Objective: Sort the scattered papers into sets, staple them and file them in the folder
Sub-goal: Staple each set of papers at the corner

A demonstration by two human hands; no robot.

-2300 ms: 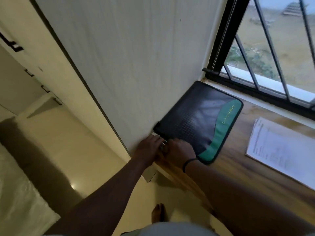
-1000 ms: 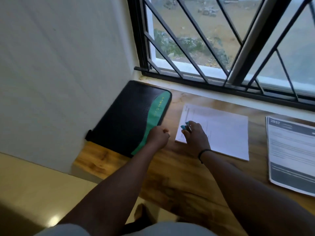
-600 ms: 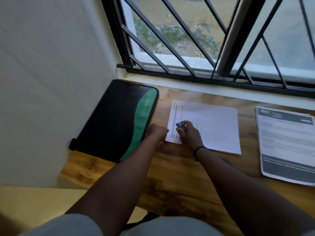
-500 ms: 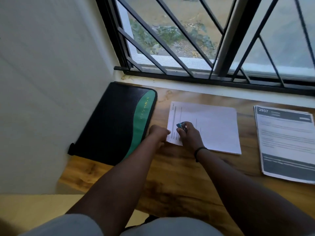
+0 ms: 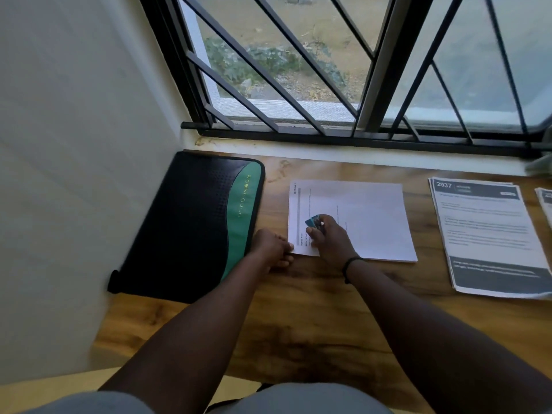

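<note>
Hands work at a white paper set (image 5: 358, 222) on a wooden desk (image 5: 298, 318) beneath a barred window (image 5: 298, 70). The right hand (image 5: 328, 239) grips a small blue stapler (image 5: 312, 221) over the set's near-left corner; the left hand (image 5: 270, 245), fingers curled, touches that corner's edge. The black-and-green folder (image 5: 191, 225) lies shut just beside, against the wall (image 5: 74, 144). A printed set (image 5: 490, 237) with a dark header waits farther right, well apart, another sheet (image 5: 545, 204) at the frame's edge. Risks, as judged: pages could slip out of line if the corner is not pinned, and a staple might miss lower sheets or land across the text.
</note>
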